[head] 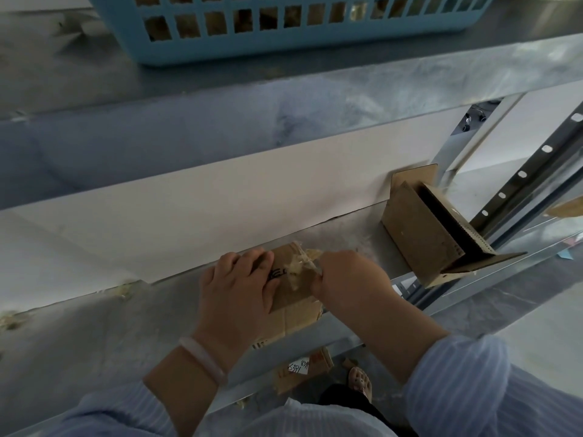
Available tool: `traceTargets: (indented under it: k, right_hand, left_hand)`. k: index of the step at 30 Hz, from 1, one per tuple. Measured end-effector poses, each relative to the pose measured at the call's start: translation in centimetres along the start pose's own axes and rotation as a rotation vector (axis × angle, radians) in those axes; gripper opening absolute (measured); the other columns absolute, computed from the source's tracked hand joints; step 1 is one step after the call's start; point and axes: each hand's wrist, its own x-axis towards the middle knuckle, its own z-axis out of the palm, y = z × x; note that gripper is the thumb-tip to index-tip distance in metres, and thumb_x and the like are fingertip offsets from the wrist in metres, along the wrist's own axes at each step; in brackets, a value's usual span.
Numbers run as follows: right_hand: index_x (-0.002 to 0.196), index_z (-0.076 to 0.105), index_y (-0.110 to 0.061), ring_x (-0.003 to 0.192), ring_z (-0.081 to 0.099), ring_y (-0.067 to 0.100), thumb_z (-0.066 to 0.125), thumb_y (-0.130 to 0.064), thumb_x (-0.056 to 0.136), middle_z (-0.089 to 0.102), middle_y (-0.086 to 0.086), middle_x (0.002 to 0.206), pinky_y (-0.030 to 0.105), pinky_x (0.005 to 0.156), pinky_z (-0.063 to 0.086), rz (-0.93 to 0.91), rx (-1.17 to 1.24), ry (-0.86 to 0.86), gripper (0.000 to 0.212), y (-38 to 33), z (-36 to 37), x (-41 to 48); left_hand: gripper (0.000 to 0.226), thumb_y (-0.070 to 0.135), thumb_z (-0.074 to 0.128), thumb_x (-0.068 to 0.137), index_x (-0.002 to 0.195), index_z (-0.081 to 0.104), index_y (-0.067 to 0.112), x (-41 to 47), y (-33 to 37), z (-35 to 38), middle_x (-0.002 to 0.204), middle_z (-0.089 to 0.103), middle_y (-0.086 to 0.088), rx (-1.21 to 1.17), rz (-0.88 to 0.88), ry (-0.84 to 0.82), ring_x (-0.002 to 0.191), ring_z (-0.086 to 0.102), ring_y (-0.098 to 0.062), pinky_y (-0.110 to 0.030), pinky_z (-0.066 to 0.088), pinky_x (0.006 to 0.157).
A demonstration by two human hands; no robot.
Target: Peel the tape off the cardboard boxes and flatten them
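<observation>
A small brown cardboard box (293,307) lies on the metal shelf in front of me, partly hidden under my hands. My left hand (236,288) presses down on its top with the fingers spread over the far edge. My right hand (344,279) pinches a crumpled strip of clear tape (299,266) that lifts off the box's top. A second cardboard box (422,234), opened with its flaps out, stands on its side to the right on the same shelf.
A blue plastic basket (284,26) holding cardboard sits on the shelf above. Tape scraps (126,288) cling along the shelf's back edge at left. A labelled cardboard piece (303,370) lies on the floor near a sandalled foot (359,381). A perforated metal upright (520,175) rises at right.
</observation>
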Motion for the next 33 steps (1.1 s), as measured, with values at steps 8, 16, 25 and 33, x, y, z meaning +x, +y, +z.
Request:
traceTargets:
  k: [8, 16, 25, 33]
  right_hand:
    - [0.066, 0.042, -0.02, 0.066, 0.054, 0.018, 0.05, -0.018, 0.09, 0.051, -0.001, 0.068, 0.028, 0.057, 0.044, 0.031, 0.071, -0.07, 0.025, 0.4, 0.4, 0.7]
    - [0.088, 0.071, -0.016, 0.075, 0.072, 0.012, 0.055, -0.023, 0.097, 0.074, 0.003, 0.084, 0.032, 0.079, 0.06, 0.238, 0.917, -0.077, 0.02, 4.2, 2.4, -0.8]
    - [0.095, 0.077, -0.029, 0.067, 0.061, -0.003, 0.071, -0.025, 0.087, 0.072, -0.012, 0.087, 0.013, 0.06, 0.045, 0.156, 0.757, 0.177, 0.01, 4.4, 7.3, -2.0]
    - [0.101, 0.071, -0.018, 0.083, 0.061, 0.015, 0.061, -0.025, 0.094, 0.064, -0.002, 0.099, 0.028, 0.075, 0.051, -0.027, 0.462, 0.26, 0.014, 4.7, 7.4, -1.7]
  left_hand:
    - [0.048, 0.051, 0.037, 0.091, 0.118, 0.066, 0.025, 0.2, 0.1, -0.1, 0.119, 0.061, 0.012, 0.006, -0.021, -0.026, 0.101, 0.052, -0.021, -0.038, 0.042, 0.08]
    - [0.052, 0.052, 0.035, 0.09, 0.12, 0.067, 0.024, 0.5, 0.2, -0.1, 0.12, 0.061, 0.012, -0.012, -0.028, -0.042, 0.104, 0.051, -0.023, -0.038, 0.041, 0.08]
    - [0.045, 0.049, 0.046, 0.087, 0.119, 0.067, 0.025, 0.4, 0.3, 0.0, 0.121, 0.06, 0.013, 0.021, -0.024, -0.039, 0.103, 0.05, -0.023, -0.038, 0.036, 0.078]
    - [0.046, 0.049, 0.044, 0.087, 0.117, 0.069, 0.023, 0.5, 0.3, 0.0, 0.119, 0.062, 0.011, 0.028, -0.005, -0.003, 0.101, 0.05, -0.024, -0.038, 0.038, 0.075]
